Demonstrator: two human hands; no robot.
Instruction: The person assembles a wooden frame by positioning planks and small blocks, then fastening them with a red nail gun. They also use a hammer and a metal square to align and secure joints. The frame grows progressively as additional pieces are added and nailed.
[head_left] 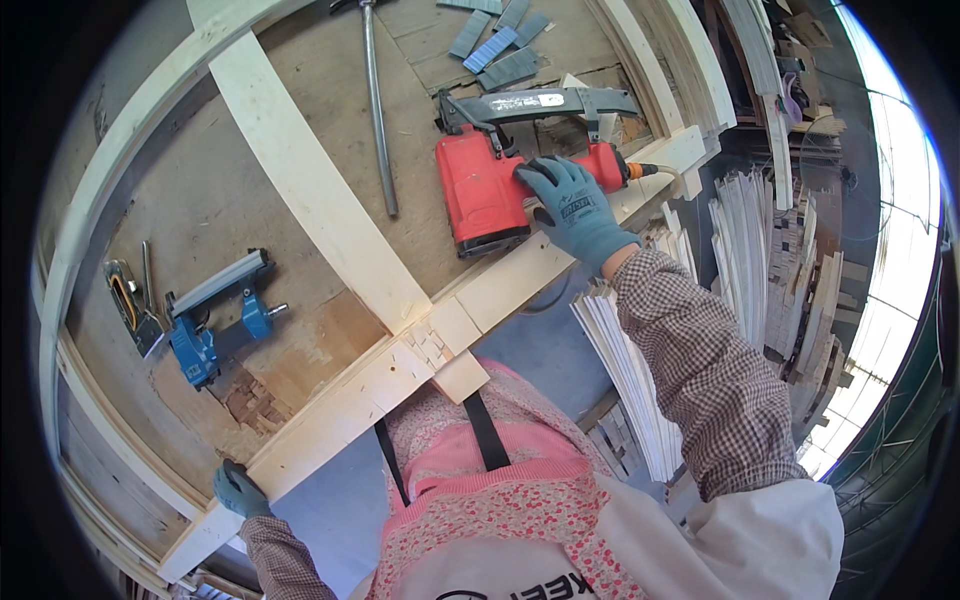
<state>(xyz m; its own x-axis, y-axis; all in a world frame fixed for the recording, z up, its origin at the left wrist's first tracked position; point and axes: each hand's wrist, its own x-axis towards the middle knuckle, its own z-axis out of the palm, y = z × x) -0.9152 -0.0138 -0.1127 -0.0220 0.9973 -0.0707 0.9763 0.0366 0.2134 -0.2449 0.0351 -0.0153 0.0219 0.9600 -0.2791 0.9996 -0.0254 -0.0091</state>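
Observation:
My right hand (pixel 578 208), in a blue-grey glove, is closed round the handle of a red pneumatic nail gun (pixel 470 185). The gun lies on its side on the bench, its dark magazine pointing away from me and an orange air-hose fitting at the handle's end. At the lower left, my gloved left hand (pixel 240 490) grips the near rail (pixel 320 425) of a pale wooden frame. A wide cross slat (pixel 305 170) meets this rail near its middle, where small wood chips lie. A short wood block (pixel 462 378) sticks out toward me below that joint.
Inside the frame lie a blue nail gun (pixel 225 335), a tape measure (pixel 125 295), a hammer (pixel 378 110) and several nail strips (pixel 490 48). Stacked white-edged slats (pixel 630 380) stand to my right, with more timber (pixel 745 250) beyond.

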